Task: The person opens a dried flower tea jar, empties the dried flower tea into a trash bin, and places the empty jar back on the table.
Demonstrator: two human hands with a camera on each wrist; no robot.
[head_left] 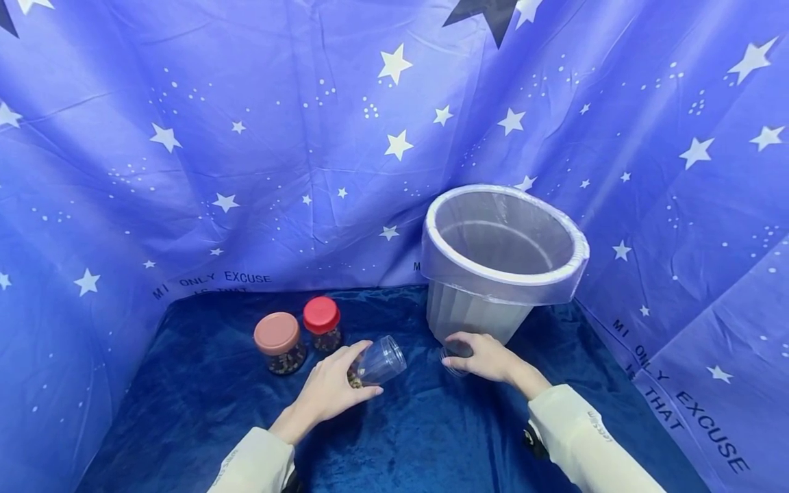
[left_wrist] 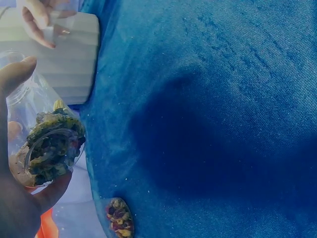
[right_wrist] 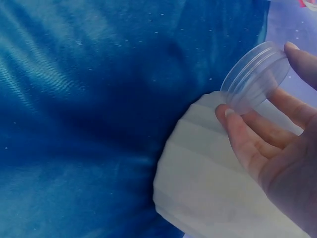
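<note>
My left hand [head_left: 333,385] grips a clear plastic jar [head_left: 381,361], tilted with its uncovered mouth toward the right. Dried pieces in green, yellow and brown [left_wrist: 54,148] lie gathered at the jar's bottom end in the left wrist view. My right hand [head_left: 487,357] holds a clear round screw lid [right_wrist: 255,77] between thumb and fingers, apart from the jar and in front of the bin. Left of my left hand stand a jar with a pink lid [head_left: 277,333] and a smaller jar with a red lid [head_left: 322,315], both with dark pieces inside.
A white ribbed bin [head_left: 481,315] lined with a clear plastic bag [head_left: 555,291] stands at the back right, close behind my right hand. Dark blue cloth [head_left: 407,438] covers the table. A purple star-patterned curtain [head_left: 296,137] hangs around the back and sides.
</note>
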